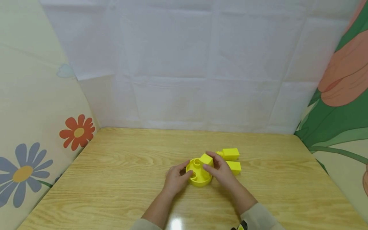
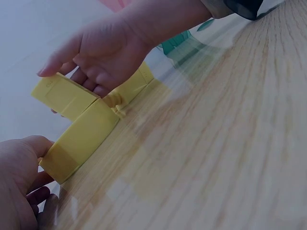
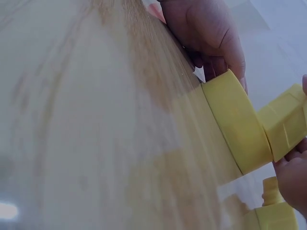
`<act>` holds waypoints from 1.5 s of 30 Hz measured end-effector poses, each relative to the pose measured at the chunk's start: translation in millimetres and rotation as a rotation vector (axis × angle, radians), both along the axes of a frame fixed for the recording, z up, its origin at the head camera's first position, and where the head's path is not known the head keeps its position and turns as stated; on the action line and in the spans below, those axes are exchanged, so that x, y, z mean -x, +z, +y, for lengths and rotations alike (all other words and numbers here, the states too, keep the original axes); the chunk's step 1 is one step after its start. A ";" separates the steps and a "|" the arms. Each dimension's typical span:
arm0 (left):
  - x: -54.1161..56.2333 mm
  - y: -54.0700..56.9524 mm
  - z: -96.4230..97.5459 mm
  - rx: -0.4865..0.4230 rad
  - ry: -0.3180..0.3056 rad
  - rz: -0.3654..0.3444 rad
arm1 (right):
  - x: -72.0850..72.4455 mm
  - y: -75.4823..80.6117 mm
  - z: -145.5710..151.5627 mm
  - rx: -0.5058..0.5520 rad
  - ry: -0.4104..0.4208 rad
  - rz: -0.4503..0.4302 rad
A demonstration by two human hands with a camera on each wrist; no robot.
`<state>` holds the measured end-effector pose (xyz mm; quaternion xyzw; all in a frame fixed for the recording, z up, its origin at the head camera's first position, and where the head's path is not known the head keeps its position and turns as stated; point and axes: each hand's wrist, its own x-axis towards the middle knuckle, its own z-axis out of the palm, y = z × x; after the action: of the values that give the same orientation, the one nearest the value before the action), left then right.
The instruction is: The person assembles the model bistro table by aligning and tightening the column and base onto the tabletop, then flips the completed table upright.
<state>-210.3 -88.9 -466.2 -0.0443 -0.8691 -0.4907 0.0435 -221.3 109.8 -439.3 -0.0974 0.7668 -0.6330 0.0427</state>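
Note:
A round yellow plastic disc (image 1: pixel 200 183) with a raised rim and ring-shaped sockets lies on the table. My left hand (image 1: pixel 174 179) grips its left rim, the thumb over the edge and the fingers along the outer side. Standing up from the disc's right side is a square yellow leg (image 1: pixel 206 158), tilted a little in the left wrist view. My right hand (image 1: pixel 222 171) holds this leg between thumb and fingers. Its lower end is hidden inside the disc. Behind the right hand lie two more yellow legs, the farther leg (image 1: pixel 231 154) showing a threaded end and the nearer leg (image 1: pixel 234 167) partly covered.
A wood-grain table (image 1: pixel 120 166) carries everything. White cloth (image 1: pixel 172 64) hangs at its back edge. Flower-printed sheets border the left and right sides, and a bright light reflection shows near the front.

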 end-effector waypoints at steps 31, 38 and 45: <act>-0.4 3.3 -0.2 0.012 0.003 -0.001 | 2.2 -5.8 10.9 0.207 -0.155 -0.083; -0.2 1.2 -0.3 0.003 -0.002 0.006 | -2.2 -3.9 12.5 0.180 -0.105 -0.094; 0.1 1.0 0.1 -0.011 -0.002 0.001 | -1.6 -4.1 12.9 0.184 -0.071 -0.107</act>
<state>-210.4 -88.8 -465.2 -0.0452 -0.8664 -0.4954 0.0437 -219.7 122.7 -443.4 -0.0399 0.7050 -0.7062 0.0521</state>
